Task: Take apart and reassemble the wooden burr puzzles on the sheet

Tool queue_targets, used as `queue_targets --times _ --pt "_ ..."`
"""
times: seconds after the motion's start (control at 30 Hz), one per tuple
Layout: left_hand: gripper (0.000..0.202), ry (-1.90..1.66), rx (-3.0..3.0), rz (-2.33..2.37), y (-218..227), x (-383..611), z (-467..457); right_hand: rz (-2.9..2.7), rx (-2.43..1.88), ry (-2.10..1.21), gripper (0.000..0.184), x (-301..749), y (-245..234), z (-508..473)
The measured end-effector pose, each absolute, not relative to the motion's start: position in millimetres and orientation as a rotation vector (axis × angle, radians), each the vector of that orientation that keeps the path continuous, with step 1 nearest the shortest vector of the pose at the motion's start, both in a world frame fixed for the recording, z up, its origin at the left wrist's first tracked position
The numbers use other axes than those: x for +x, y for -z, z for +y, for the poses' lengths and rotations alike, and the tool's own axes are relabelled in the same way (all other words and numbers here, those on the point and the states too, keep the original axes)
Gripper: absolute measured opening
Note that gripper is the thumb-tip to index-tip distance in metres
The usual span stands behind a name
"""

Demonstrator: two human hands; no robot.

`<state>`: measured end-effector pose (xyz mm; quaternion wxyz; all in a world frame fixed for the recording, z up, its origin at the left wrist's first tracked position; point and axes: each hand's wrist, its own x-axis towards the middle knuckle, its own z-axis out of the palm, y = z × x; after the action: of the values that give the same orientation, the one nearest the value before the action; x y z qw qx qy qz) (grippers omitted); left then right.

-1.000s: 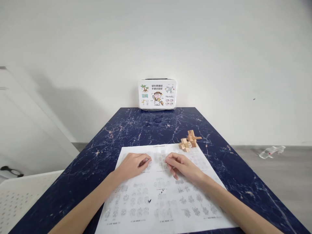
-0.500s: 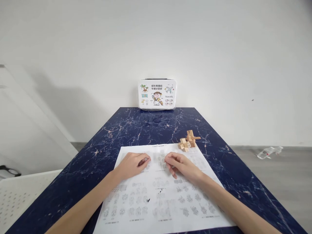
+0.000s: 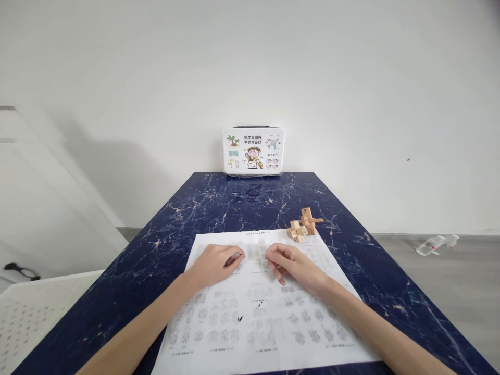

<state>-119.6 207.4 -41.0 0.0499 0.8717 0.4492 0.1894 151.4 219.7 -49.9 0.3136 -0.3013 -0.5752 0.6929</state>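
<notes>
My left hand [image 3: 219,263] rests on a large white printed sheet [image 3: 273,307] covered in small line drawings. Its thumb and index finger meet at the tips, and nothing shows between them. Across a narrow gap, my right hand [image 3: 291,263] lies over the same sheet, thumb against index finger and the other fingers loosely curled, with nothing visible in it. Just beyond the right hand, at the sheet's far right corner, stands an interlocking wooden block puzzle [image 3: 297,232]. Close behind it is a second wooden puzzle [image 3: 308,221] with a rod sticking out to the right.
The dark blue marbled table [image 3: 242,203] narrows toward a white wall. A white cartoon-printed case [image 3: 253,151] stands upright at its far end. To the left is a white perforated seat [image 3: 42,307]. A clear plastic bottle [image 3: 433,244] lies on the floor at right.
The whole view has shifted slightly, so everything sits a little further right. Both hands keep the same pose on the sheet, and the wooden puzzles have not moved on the table.
</notes>
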Motion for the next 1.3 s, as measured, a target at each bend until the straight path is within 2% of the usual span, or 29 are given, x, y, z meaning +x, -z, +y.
queue_targets --times 1.3 --pt "0.022 -0.555 2.635 1.389 47.4 -116.8 199.4 -1.615 -0.839 -1.783 0.041 153.7 48.3 212.9"
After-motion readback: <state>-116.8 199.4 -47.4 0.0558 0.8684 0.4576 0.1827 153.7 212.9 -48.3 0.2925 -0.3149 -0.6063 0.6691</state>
